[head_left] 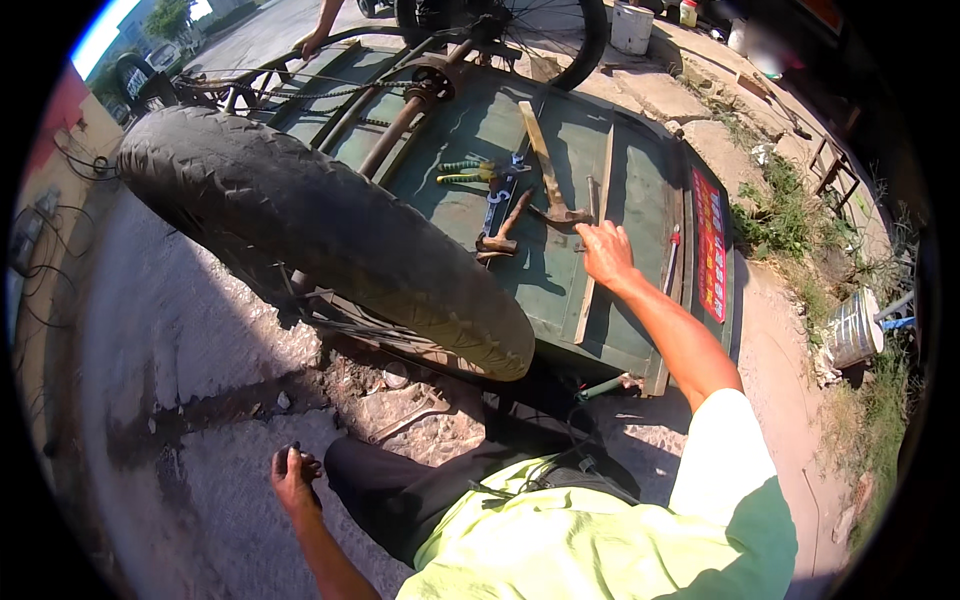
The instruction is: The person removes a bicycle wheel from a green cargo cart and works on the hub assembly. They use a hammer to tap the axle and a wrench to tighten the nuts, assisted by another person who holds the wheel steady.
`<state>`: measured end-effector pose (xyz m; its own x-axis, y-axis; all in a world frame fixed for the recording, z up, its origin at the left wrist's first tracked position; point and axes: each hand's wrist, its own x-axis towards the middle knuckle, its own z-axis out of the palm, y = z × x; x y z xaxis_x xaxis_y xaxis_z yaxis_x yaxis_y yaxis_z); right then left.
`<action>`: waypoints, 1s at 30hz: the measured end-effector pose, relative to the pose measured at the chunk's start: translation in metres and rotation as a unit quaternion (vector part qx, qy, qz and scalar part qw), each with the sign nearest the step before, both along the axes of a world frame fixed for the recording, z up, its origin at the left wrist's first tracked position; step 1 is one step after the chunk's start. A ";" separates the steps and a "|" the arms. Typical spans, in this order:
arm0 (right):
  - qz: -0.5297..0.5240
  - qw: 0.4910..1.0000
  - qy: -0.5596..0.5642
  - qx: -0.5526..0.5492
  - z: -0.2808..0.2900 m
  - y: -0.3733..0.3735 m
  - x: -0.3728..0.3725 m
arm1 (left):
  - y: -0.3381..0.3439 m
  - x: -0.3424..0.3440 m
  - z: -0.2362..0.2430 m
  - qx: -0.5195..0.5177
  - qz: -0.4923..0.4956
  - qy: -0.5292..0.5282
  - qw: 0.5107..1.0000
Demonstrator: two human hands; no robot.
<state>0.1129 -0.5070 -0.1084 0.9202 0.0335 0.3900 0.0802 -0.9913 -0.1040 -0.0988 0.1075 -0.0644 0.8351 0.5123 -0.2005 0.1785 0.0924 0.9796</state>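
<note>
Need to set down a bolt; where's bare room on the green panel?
Below the larger hammer, between the tyre and wooden strip; also beyond the right hand, between that strip and the red sticker. Crowded: the middle, around pliers and smaller hammer.

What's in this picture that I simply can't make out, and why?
All in the head view:
- Left hand: curled fingers hide whether it holds anything.
- Right hand: the hand itself hides what its fingertips touch beside the long hammer.
- Co-worker's hand: most of that person is cut off by the top edge.
- Spoked wheel: top cut off by the same edge.
</note>
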 end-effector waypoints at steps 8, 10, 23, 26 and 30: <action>0.080 0.992 0.023 -0.094 -0.024 -0.017 0.029 | -0.014 -0.019 0.023 0.018 0.031 0.005 0.999; 0.095 0.992 0.015 -0.086 -0.021 -0.016 0.029 | -0.019 -0.018 0.025 0.017 0.033 0.007 0.999; 0.105 0.599 0.043 0.792 0.126 -0.016 -0.037 | -0.040 0.021 0.016 -0.031 -0.028 -0.026 0.999; 0.146 0.615 0.018 0.774 0.179 0.014 -0.066 | -0.041 0.024 0.009 -0.035 -0.035 -0.022 0.999; 0.280 0.619 -0.029 0.734 0.253 0.069 -0.114 | -0.043 0.028 -0.001 -0.063 -0.056 -0.045 0.995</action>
